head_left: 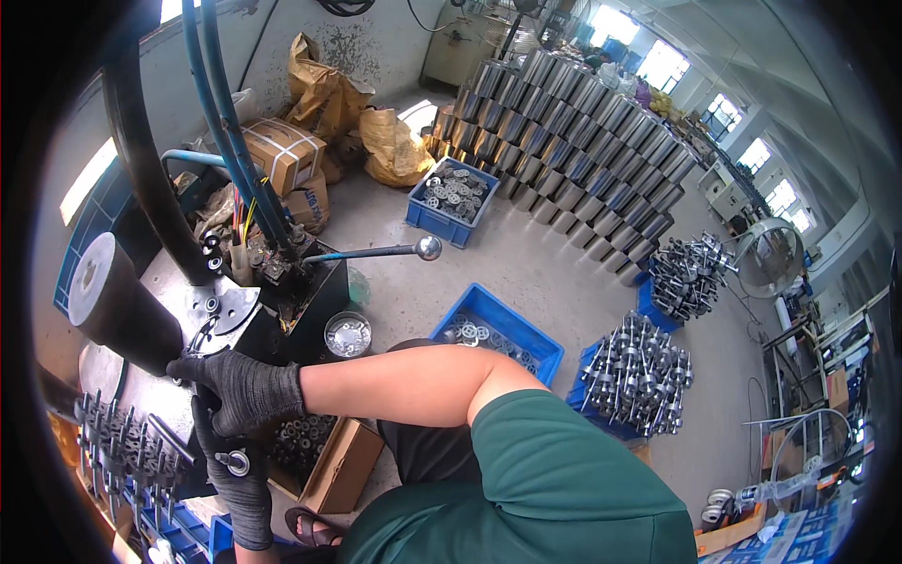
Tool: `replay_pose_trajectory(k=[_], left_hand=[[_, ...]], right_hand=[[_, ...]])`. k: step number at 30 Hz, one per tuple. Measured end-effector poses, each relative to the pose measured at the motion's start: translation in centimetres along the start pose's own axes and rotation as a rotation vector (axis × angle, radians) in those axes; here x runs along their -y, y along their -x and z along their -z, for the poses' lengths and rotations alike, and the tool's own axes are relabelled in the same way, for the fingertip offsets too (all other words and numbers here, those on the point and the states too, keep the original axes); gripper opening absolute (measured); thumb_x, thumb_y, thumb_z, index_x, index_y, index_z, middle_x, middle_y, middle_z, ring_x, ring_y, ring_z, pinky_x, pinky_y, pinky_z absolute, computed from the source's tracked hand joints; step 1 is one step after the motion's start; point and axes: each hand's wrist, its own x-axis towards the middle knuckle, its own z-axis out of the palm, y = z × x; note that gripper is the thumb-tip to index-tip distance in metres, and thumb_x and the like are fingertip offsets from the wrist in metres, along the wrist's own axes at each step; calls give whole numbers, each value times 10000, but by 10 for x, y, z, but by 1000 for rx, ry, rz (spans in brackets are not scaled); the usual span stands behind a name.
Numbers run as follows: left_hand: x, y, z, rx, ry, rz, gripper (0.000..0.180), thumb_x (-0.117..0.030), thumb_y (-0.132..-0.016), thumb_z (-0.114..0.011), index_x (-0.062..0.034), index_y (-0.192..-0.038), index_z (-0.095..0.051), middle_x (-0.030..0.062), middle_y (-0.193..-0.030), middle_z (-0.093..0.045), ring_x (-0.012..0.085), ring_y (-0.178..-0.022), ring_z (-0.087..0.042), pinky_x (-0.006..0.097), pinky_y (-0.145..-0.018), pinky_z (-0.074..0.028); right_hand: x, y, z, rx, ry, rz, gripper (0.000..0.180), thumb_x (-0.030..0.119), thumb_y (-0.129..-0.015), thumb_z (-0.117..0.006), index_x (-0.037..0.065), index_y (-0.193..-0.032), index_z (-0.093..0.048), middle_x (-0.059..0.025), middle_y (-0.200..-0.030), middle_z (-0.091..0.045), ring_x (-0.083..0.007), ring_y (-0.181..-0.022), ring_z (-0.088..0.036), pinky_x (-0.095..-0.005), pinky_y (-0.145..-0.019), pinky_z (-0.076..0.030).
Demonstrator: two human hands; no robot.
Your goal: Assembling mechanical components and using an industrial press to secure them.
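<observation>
Both my hands wear dark knit gloves. My right hand (240, 387) reaches across from the right, its fingers on the edge of the machine bed (160, 282), just below a grey metal plate (224, 308) and a thick black cylinder (117, 299). Whether it grips anything is hidden. Right beneath it, my left hand (235, 484) comes up from the lower edge and pinches a small round metal part (234, 462). A rack of upright metal shafts (122, 456) stands to the left of both hands. An open cardboard box of dark parts (305, 444) sits to their right.
A lever with a shiny ball knob (427, 247) juts right from the machine. Blue hoses (221, 122) rise above it. Blue crates of metal discs (503, 329) (451, 200), stacks of shafted rotors (639, 376) and rows of steel cylinders (573, 141) stand on the concrete floor.
</observation>
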Motion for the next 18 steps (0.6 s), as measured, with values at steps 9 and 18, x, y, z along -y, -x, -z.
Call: replay_pose_trajectory(k=[9,18], left_hand=[[1,7,3,57,-49,-35,809,-33,-865,-623,-78,-1615,-323,63,-1014,-692,151,-943,-640,307,-858,-526],[-33,-4,2,26,-62,-31,832,34,-847,-627,-115,-1616,-345,43,-964,-689,137,-832,-650,290,-728,-546]], right_hand=[[0,-6,29,-234,-223,-141,692,92,-768,-760,-13,-1411,-529,-99,-871,-691,-178,-787,-656,-336,-782,-559],[7,-7,23,-116,-607,-334,602,57,-842,-731,10,-1411,-538,-65,-927,-675,-128,-816,-648,-288,-738,-551]])
